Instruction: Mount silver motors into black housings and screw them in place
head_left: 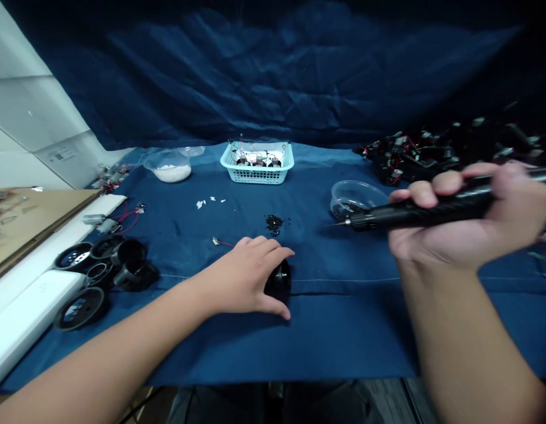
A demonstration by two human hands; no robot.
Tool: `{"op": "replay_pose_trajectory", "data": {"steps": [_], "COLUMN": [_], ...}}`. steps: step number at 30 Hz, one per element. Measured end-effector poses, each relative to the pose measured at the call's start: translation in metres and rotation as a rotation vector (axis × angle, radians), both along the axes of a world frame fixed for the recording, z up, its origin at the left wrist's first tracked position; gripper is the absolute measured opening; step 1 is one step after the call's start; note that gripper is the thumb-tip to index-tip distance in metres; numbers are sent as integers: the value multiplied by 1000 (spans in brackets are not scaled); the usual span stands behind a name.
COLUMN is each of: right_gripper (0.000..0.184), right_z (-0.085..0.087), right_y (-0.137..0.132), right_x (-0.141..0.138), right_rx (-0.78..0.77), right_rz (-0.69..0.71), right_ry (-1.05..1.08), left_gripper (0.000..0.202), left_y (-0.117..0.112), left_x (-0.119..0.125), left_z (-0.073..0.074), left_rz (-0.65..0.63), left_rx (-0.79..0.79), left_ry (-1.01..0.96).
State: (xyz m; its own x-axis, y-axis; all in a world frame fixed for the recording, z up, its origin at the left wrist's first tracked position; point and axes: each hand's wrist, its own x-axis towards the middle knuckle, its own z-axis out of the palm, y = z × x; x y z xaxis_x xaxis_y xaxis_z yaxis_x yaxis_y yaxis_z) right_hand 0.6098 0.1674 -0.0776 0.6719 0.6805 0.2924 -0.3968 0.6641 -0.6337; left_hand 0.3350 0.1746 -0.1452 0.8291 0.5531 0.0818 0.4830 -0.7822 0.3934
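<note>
My left hand [248, 274] curls over a round black plastic housing [279, 281] on the blue cloth, fingers on its far side and thumb on its near side. A small metal shaft shows in the middle of the housing; the rest lies under my palm. Beyond my knuckles, a red wire runs to a small metal part [215, 241]. Raised at the right, my right hand [467, 212] is wrapped round a black electric screwdriver [414, 213]. Its thin bit points left, apart from the housing. A small pile of black screws [274, 222] lies just past my left hand.
A clear tub [358, 197] of dark small parts stands behind the bit. Farther back are a light-blue basket [257, 175] of wired parts and a bowl [169, 165] of white pieces. Black housings [82, 309] and motors [107, 225] lie left; a dark heap of wired parts [432, 156] lies right.
</note>
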Motion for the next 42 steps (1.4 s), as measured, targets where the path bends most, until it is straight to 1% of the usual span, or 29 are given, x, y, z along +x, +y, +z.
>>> {"op": "replay_pose_trajectory", "data": {"steps": [1,2,3,5,7,8,9,11,13,16,22,25,26,27,29,31,32,34,37,42], "right_gripper": [15,14,14,18,20,19,19,18,17,18,17,20,21,22,23,25,26,25,23,23], "right_z": [-6,-12,-17,-23,-25,-25,-25,-25,-24,-23,-25,-26,-26,-25,-24,-21,-19,-16,-12,-10], "right_y": [3,5,7,9,9,9,8,8,7,6,5,5,5,5,5,4,3,0,-5,-7], "right_x": [-1,-1,0,1,2,2,2,1,0,0,-2,-3,-3,-3,-1,1,2,3,3,1], "right_rx": [12,15,11,-3,-4,-3,0,8,15,6,-9,-26,-26,-28,-38,-53,-56,-43,-13,-18], "right_rz": [-26,-40,-40,-18,-13,-10,-10,-10,-6,5,6,30,47,73,156,256,298,358,406,403], "right_ry": [-21,-40,-51,-43,-24,-15,-9,-13,-20,-28,-44,-13,8,42,155,295,354,432,478,454], "left_gripper": [93,84,69,39,25,20,18,18,21,22,20,19,19,18,24,30,29,21,11,7], "left_y": [5,12,21,40,58,65,70,74,72,68,69,64,60,55,43,31,26,17,8,3], "left_x": [-2,-3,-4,-4,-1,1,2,4,5,6,5,8,11,14,21,27,30,34,38,38], "left_z": [6,11,16,21,18,14,9,-2,-10,-15,-17,-14,-12,-10,-6,-2,0,3,7,7], "left_rz": [-5,7,42,164,300,339,365,378,382,399,395,391,406,428,473,471,448,393,332,359], "left_rx": [-27,-44,-40,43,107,106,98,67,42,18,11,11,-23,-91,-302,-488,-524,-516,-465,-450], "left_ry": [-15,-31,-42,-17,79,113,131,124,92,49,-19,-69,-121,-203,-439,-663,-731,-801,-835,-871]}}
